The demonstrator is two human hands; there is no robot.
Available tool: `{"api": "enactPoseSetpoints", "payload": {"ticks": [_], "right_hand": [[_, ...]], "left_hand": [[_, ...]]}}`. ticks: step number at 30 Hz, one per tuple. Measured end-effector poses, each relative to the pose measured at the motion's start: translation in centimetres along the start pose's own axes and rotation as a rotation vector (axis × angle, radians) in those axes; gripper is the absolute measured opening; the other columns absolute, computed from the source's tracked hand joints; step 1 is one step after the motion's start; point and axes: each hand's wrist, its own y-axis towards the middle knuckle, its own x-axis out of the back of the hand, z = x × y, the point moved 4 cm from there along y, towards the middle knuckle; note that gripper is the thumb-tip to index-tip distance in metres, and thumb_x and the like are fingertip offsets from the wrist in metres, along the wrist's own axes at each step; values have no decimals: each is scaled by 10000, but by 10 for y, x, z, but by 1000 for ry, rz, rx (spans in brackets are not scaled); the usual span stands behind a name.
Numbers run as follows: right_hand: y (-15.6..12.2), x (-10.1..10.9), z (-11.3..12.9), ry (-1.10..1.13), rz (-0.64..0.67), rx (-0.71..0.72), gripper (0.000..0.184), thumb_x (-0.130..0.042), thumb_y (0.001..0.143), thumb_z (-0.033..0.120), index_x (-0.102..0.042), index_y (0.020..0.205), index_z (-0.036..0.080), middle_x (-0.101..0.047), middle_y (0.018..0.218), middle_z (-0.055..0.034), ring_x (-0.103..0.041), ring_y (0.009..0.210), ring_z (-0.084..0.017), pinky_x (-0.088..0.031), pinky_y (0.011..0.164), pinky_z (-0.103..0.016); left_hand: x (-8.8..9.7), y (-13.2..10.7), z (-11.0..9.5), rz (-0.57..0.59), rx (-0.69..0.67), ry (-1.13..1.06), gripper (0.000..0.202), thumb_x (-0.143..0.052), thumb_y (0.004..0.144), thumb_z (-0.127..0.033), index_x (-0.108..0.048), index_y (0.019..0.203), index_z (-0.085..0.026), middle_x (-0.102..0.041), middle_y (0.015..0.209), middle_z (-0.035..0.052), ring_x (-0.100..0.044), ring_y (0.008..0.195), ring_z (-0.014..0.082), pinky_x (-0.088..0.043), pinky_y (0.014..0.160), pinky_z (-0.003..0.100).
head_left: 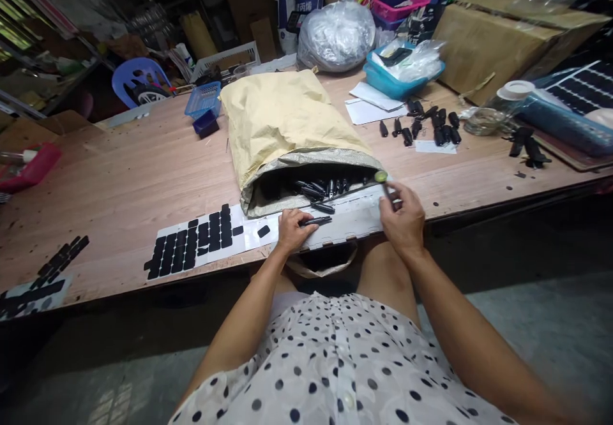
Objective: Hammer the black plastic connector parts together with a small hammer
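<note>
My left hand (293, 230) rests at the table's front edge, its fingers closed on a slim black pen-shaped part (320, 220). Another black part (322, 208) lies just beyond it, at the mouth of a large yellow paper sack (292, 115). The sack lies on its side, open toward me, with several more black parts (313, 189) inside. In my right hand (405, 217) is a dark-handled tool with a round yellow-green end (380, 176), held up near the sack's right corner. A white board (352, 217) lies under both hands.
Rows of black rectangular pieces (179, 246) lie on a white sheet to the left. Black parts (445, 128) cluster at right near a cardboard box (493, 42). Blue baskets (204, 99) stand behind left; a teal basin (402, 80) and a stuffed plastic bag (338, 32) stand behind.
</note>
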Motion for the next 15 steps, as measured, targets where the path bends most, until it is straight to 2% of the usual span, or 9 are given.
{"api": "enactPoseSetpoints", "payload": {"ticks": [3,6,9,15], "right_hand": [[-38,-11,39,198,229,66,315,-528,920,301,-724,1160,244,-715,990,-67,-636,828,-216,-555,787,-361],[-63,-24,57,247,370,92,314,-546,907,280,-746,1147,251,-732,980,-63,-659,852,-213,-564,807,-348],[-73,-34,59,228,424,90,328,-551,899,267,-754,1155,247,-733,950,-61,-665,830,-212,-570,819,-352],[-75,-39,56,201,417,80,340,-529,904,256,-757,1156,251,-739,963,-71,-681,871,-230,-574,849,-369]], "left_hand": [[-1,0,-1,14,9,-14,126,-840,775,-284,-795,893,-291,-731,916,13,-570,1017,260,-442,958,415],[-1,1,-2,31,26,-32,133,-843,767,-280,-783,886,-287,-738,926,5,-567,1012,252,-438,955,402],[-2,2,-3,40,45,-46,145,-848,762,-278,-773,886,-284,-744,947,-2,-563,1002,246,-434,952,394],[-4,1,-4,31,20,-46,164,-856,763,-307,-781,908,-287,-732,911,1,-553,973,245,-428,944,393]]}}
